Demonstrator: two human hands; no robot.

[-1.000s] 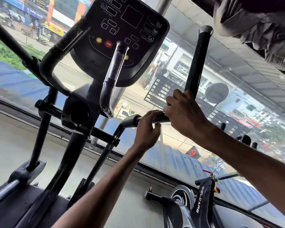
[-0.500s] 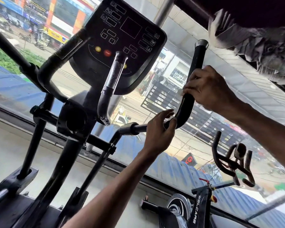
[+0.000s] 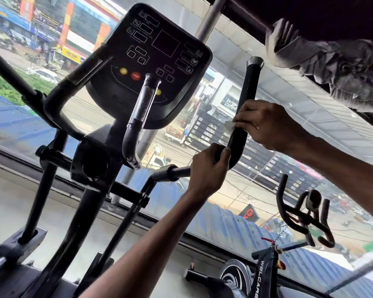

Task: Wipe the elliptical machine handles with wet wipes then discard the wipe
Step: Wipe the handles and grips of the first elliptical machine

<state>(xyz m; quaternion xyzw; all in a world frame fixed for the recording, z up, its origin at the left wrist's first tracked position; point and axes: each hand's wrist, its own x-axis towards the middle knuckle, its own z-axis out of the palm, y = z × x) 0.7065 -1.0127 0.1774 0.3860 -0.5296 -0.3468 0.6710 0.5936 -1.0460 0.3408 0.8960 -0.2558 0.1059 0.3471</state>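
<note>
The elliptical's right moving handle is a black curved bar with a silver end cap, rising at centre right. My right hand wraps round its middle, pressing a white wet wipe against the bar; only a small corner of the wipe shows past the fingers. My left hand grips the same handle lower down, at its bend. The left moving handle and a short fixed grip stand untouched to the left.
The black console with a red stop button sits above the fixed grip. A large window runs behind the machine. An exercise bike with curved handlebars stands at the lower right. Grey fabric hangs at the top right.
My right hand slid up the right handle with the wipe, then came partway back down to its middle. My left hand stayed gripping near the bend. The camera has tilted slightly.
</note>
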